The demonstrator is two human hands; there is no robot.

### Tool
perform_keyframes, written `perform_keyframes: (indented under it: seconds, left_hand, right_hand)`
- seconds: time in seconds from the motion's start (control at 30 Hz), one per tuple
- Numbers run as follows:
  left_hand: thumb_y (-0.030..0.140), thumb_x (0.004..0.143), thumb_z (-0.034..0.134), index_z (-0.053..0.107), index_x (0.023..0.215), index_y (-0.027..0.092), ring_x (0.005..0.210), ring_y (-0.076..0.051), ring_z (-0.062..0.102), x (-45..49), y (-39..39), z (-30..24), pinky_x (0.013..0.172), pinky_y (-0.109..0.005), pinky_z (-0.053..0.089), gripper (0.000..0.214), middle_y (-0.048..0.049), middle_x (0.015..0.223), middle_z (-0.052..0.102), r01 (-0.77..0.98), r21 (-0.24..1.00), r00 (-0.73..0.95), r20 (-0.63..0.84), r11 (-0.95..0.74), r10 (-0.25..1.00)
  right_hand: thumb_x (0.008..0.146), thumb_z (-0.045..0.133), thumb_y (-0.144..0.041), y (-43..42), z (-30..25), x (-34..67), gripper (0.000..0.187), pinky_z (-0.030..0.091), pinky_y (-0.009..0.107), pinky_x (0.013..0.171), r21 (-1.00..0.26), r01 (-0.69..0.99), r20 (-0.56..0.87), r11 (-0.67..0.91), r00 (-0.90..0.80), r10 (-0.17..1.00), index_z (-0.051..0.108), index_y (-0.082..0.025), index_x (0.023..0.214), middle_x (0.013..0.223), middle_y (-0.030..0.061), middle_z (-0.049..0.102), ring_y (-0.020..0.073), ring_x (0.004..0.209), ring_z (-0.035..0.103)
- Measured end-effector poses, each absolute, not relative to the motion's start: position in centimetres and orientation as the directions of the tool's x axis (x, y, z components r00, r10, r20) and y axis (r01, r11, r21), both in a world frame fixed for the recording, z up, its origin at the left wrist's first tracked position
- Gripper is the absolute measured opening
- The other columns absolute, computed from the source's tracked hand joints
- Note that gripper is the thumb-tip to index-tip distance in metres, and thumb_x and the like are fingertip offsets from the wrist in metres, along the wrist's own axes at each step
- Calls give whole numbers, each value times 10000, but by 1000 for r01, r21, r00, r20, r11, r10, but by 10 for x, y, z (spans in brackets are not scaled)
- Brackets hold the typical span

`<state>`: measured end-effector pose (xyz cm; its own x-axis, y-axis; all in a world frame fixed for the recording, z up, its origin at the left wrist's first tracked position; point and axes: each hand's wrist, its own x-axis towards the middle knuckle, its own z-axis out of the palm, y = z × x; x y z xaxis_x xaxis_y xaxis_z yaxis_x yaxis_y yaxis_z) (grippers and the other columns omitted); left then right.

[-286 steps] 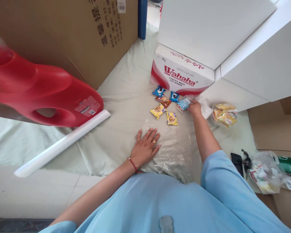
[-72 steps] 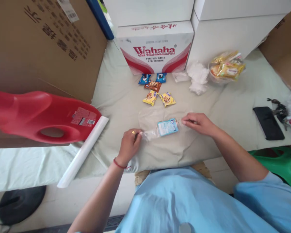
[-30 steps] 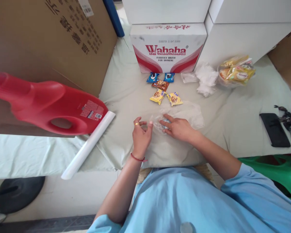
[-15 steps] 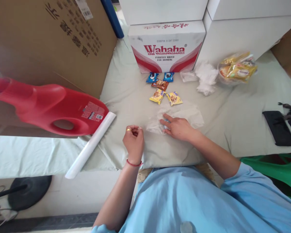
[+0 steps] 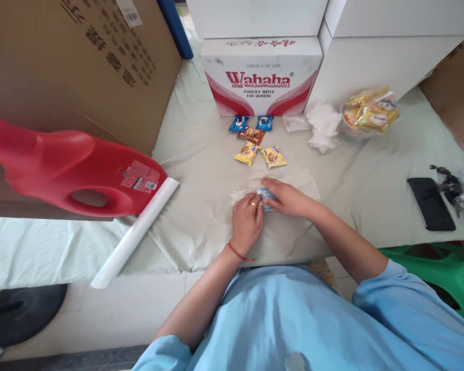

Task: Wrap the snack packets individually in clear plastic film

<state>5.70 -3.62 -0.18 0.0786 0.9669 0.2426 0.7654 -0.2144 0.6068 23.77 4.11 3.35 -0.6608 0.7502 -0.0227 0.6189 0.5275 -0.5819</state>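
A small blue packet (image 5: 266, 196) lies on a thin clear plastic sheet (image 5: 311, 185) near the table's front edge. My right hand (image 5: 290, 200) rests over the packet's right side, thumb and fingers closed about it. From the left, my left hand (image 5: 247, 219), wearing a ring and red bracelet, meets the packet's left edge. Its fingers are curled together on the plastic, and their tips are partly hidden. Beyond my hands lie two yellow cookie packets (image 5: 274, 157), a brown cookie packet (image 5: 251, 135) and two blue snack packets (image 5: 238, 123).
A white-and-red water carton (image 5: 259, 77) stands behind the snacks. Right of it are crumpled white plastic (image 5: 324, 126) and a bowl of wrapped snacks (image 5: 370, 116). A phone (image 5: 432, 204) lies far right. On the left are a red jug (image 5: 73, 172) and a white roll (image 5: 135, 234).
My left hand has moved right and slightly forward, from beside the plastic onto the blue packet's edge. The right hand stays at the packet, now showing more of it. The view has shifted slightly.
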Motion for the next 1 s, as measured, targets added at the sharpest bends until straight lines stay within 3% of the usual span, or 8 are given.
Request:
perform_keyframes:
  seconds: [0.07, 0.17, 0.37, 0.43, 0.6, 0.7, 0.8, 1.0]
  left_hand:
    - [295, 1073, 471, 699, 1295, 189, 1338, -294, 631, 58, -39, -4, 1103, -495, 504, 335, -149, 1381, 715, 799, 553, 111, 254, -238, 961]
    - [303, 1075, 471, 691, 1343, 207, 1460, -309, 535, 62, -43, 0, 1182, -541, 427, 359, -130, 1474, 671, 841, 485, 132, 248, -241, 960]
    - [341, 1087, 453, 659, 1414, 292, 1547, -312, 435, 67, -42, 7, 1284, -655, 219, 390, -61, 1525, 645, 873, 401, 212, 200, -277, 957]
    - [346, 1087, 451, 646, 1436, 300, 1552, -311, 428, 66, -41, 5, 1296, -658, 188, 402, -56, 1517, 653, 875, 390, 227, 194, -288, 954]
    - [318, 1071, 476, 631, 1461, 309, 1557, -303, 407, 65, -41, 1, 1297, -619, 213, 420, -75, 1518, 647, 872, 376, 250, 208, -313, 946]
    - [323, 1053, 515, 653, 1437, 307, 1491, -338, 450, 65, -43, 1, 1216, -590, 334, 408, -127, 1515, 619, 886, 349, 231, 238, -305, 944]
    - [367, 1054, 520, 657, 1432, 323, 1293, -349, 543, 66, -45, 3, 1047, -549, 431, 405, -164, 1344, 662, 912, 303, 207, 237, -275, 949]
    - [392, 1072, 472, 633, 1444, 295, 1021, -306, 544, 69, -46, 6, 854, -458, 410, 416, -129, 1012, 650, 925, 267, 233, 158, -268, 960]
  right_hand:
    - [1009, 535, -280, 54, 37, 245, 482, 494, 452, 1139, -607, 617, 46, 501, -602, 797, 596, -141, 1466, 1484, 186, 639, 283, 1383, 607]
    - [1025, 477, -239, 78, 49, 246, 415, 500, 428, 1111, -518, 738, 67, 432, -468, 881, 656, -140, 1386, 1407, 168, 686, 284, 1302, 649]
    - [987, 530, -214, 112, 61, 221, 574, 532, 414, 1014, -243, 870, -189, 430, -477, 858, 506, -171, 1558, 1585, 170, 546, 332, 1292, 647]
    - [970, 562, -230, 117, 62, 213, 613, 540, 399, 957, -186, 886, -247, 426, -462, 852, 477, -158, 1573, 1552, 191, 573, 339, 1264, 660]
    - [933, 603, -221, 134, 62, 206, 338, 500, 372, 923, -149, 893, -347, 425, -449, 823, 735, -169, 1240, 1233, 167, 756, 321, 1145, 682]
    - [939, 587, -211, 141, 62, 211, 227, 452, 412, 983, -191, 823, -249, 535, -567, 785, 784, -176, 1045, 1211, 158, 740, 344, 1205, 603]
    - [935, 601, -228, 136, 65, 217, 195, 418, 424, 978, -226, 737, -125, 636, -670, 732, 769, -174, 1017, 1243, 160, 705, 365, 1262, 526]
    - [1045, 492, -252, 82, 85, 227, 237, 339, 307, 710, -241, 681, -175, 691, -731, 660, 706, -170, 1106, 1064, 110, 713, 218, 886, 621]
